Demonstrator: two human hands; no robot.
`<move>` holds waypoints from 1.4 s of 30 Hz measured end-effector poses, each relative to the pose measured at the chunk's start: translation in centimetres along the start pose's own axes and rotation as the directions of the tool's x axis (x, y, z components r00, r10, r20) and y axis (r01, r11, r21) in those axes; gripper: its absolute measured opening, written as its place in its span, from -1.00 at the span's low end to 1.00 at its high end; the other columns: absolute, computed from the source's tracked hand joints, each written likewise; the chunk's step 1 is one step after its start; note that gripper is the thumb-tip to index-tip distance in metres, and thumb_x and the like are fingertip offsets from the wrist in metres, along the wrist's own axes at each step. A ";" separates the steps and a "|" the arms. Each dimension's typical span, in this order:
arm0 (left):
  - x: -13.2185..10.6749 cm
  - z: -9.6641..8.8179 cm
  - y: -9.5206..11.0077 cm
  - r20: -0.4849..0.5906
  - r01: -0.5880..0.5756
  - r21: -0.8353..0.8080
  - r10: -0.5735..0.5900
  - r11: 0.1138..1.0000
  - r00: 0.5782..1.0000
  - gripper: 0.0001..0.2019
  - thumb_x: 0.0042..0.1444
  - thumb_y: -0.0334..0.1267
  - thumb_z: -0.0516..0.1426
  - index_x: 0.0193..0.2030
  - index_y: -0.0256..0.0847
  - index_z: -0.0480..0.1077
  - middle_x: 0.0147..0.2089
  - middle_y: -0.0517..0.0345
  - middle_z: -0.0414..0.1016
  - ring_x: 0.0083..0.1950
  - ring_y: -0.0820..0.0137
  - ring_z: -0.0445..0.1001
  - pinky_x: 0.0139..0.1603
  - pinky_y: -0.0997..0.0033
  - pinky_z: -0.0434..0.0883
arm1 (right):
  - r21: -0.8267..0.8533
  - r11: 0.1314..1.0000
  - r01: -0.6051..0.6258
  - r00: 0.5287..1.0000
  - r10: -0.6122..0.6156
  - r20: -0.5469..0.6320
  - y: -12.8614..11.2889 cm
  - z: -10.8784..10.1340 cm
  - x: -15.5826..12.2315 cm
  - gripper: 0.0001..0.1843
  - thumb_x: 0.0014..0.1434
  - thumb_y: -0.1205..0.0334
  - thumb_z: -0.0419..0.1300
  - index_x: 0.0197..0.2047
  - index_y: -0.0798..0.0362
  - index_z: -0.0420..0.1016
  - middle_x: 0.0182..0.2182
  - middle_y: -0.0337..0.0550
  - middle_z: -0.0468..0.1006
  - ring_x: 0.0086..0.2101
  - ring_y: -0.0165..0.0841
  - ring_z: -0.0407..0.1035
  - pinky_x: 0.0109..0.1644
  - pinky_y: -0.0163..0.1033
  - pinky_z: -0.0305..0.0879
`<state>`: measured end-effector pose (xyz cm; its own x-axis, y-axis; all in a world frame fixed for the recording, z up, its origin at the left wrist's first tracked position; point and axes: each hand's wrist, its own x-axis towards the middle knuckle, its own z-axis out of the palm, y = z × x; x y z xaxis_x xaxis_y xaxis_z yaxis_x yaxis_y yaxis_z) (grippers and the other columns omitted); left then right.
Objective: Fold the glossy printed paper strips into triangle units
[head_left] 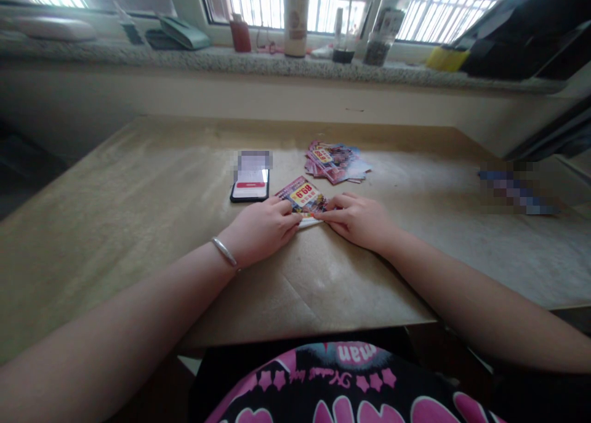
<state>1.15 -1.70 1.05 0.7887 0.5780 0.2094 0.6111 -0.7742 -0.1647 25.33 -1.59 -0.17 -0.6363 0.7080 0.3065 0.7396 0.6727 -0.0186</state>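
Left hand (272,226) lay palm down on the table (138,244), its curled fingers close together over the near left part of a colourful printed leaflet (303,194). Facing it, the right hand (355,220) had its fingers bent and its fingertips against the leaflet's near right corner. Whether either hand was pinching the paper or only pressing it, I could not tell from this angle. Between the hands, a strip of white paper showed along the leaflet's near side. The leaflet lay near the middle of the table, in from the near edge. Just beyond its left corner was a lit phone (250,186); towards the far edge lay a loose, fanned pile of similar leaflets (336,163). A silver bracelet (223,251) circled the left wrist.
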 end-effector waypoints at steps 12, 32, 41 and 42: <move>0.5 -0.5 0.6 0.031 -0.025 -0.005 0.025 1.000 0.999 -0.72 0.31 -0.22 -0.02 -0.05 -0.25 0.48 -0.18 -0.02 0.45 -0.13 0.22 0.41 -0.05 0.20 0.39 | 0.195 0.981 0.009 1.000 -0.006 -0.017 1.3 0.1 0.0 -0.77 0.23 0.32 0.14 -0.14 -0.01 0.62 -0.21 -0.11 0.59 -0.19 -0.30 0.43 -0.07 -0.21 0.32; 0.5 0.1 0.4 -0.016 -0.068 0.010 0.068 0.998 0.998 -0.67 0.27 -0.16 0.05 0.14 -0.11 0.40 -0.13 0.04 0.46 -0.13 0.24 0.37 -0.06 0.21 0.36 | 0.240 0.971 0.009 1.000 -0.001 -0.031 2.3 0.0 -0.3 -0.79 0.16 0.41 0.14 -0.25 0.07 0.61 -0.30 -0.08 0.58 -0.26 -0.31 0.45 -0.14 -0.24 0.35; 0.5 0.0 0.4 0.000 -0.068 0.012 0.068 0.998 0.998 -0.65 0.28 -0.14 0.04 0.16 -0.10 0.38 -0.09 0.03 0.45 -0.11 0.23 0.37 -0.04 0.20 0.34 | 0.307 0.950 -0.058 0.995 0.080 -0.061 4.0 0.1 -0.9 -0.86 0.11 0.39 0.17 -0.33 0.08 0.58 -0.38 -0.13 0.56 -0.39 -0.39 0.42 -0.28 -0.31 0.33; 0.5 0.0 0.4 0.001 -0.067 0.014 0.067 0.998 0.998 -0.65 0.28 -0.14 0.04 0.16 -0.10 0.38 -0.09 0.03 0.45 -0.11 0.23 0.37 -0.04 0.20 0.34 | 0.302 0.952 -0.053 0.996 0.073 -0.057 4.0 0.1 -0.9 -0.86 0.11 0.39 0.17 -0.33 0.08 0.57 -0.38 -0.13 0.55 -0.38 -0.38 0.42 -0.27 -0.31 0.33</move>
<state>1.80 -1.75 1.08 0.8280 0.5249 0.1972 0.5577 -0.8075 -0.1921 28.81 0.46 -0.59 -0.5670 0.7418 0.3580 0.6711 0.6680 -0.3214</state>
